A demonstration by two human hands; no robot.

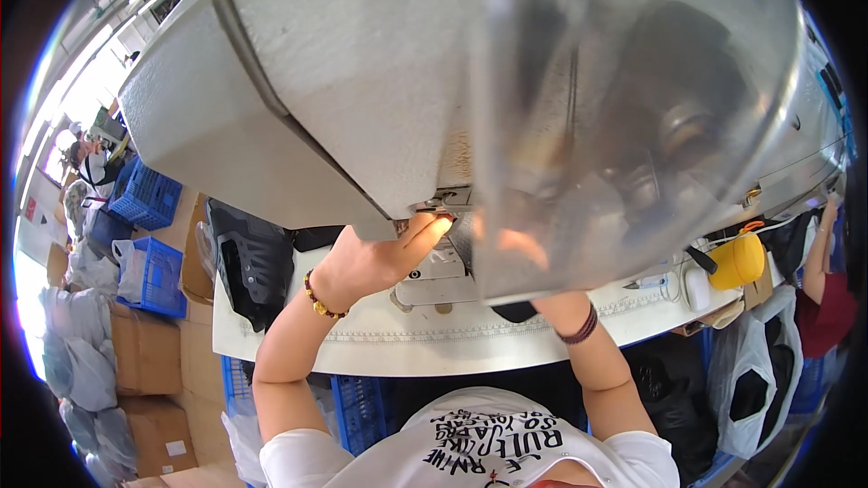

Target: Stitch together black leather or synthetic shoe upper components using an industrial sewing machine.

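A large off-white sewing machine (334, 54) fills the upper view, its head reaching over a white worktable (389, 357). My left hand (384, 258) is raised under the machine head, its fingertips pressed together beside the needle area. Whatever they pinch is too small or hidden to make out. My right hand (520, 248) shows only blurred through a clear plastic shield (633, 253), near the same spot; its fingers are not distinct. Just below the shield's edge, by the right wrist, lies a bit of black material (515, 312). Under the hands is a metal plate (434, 291).
Dark shoe-like pieces (249, 258) lie at the table's left end. Toward the right stand a yellow container (737, 262) and a white bottle-like object (694, 287). Blue crates (154, 276) and cardboard boxes (145, 348) are stacked left; another person (823, 307) is far right.
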